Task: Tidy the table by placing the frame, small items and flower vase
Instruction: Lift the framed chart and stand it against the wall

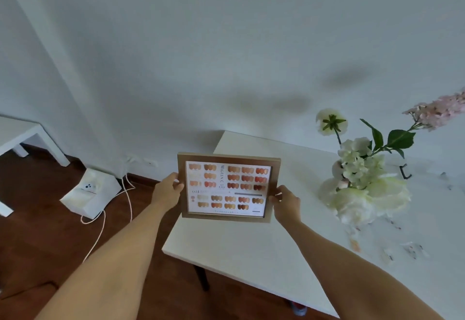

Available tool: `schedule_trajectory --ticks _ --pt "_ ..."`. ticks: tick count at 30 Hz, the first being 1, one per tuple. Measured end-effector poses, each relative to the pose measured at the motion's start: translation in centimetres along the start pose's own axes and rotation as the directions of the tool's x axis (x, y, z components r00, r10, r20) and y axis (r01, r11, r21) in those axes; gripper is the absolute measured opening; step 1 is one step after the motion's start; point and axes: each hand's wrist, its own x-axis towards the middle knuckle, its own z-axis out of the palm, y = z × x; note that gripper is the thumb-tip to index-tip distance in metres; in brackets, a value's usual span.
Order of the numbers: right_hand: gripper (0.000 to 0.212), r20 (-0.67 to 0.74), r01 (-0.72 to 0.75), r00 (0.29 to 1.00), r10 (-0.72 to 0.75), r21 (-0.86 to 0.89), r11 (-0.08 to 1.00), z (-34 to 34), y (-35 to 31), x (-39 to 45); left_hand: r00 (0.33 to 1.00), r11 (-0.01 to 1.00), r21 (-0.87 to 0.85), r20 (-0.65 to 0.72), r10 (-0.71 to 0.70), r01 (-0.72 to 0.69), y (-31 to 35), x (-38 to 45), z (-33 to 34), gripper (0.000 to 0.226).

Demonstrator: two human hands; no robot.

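Frame (227, 187) of pale wood, nail-colour chart inside, left hand (168, 188) and right hand (285, 204) fingers gripping its sides

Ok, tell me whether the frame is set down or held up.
Held up: left hand and right hand grip the sides of the picture frame, upright, facing the camera above the white table.

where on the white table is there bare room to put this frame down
The white table is bare along its left side, from the far corner to the near edge, under and around the wooden picture frame. The right side is crowded: the white flower bouquet, then small clear packets scattered in front.
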Motion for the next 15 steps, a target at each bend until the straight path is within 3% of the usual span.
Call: schedule_trajectory --ticks 15 --pt "0.01 -0.173 -0.034 0.984 0.034 0.003 0.999 0.4 -8.4 13.2 0.992 0.993 -0.004 -0.03 0.12 -0.12 5.3 16.3 -1.0 0.024"
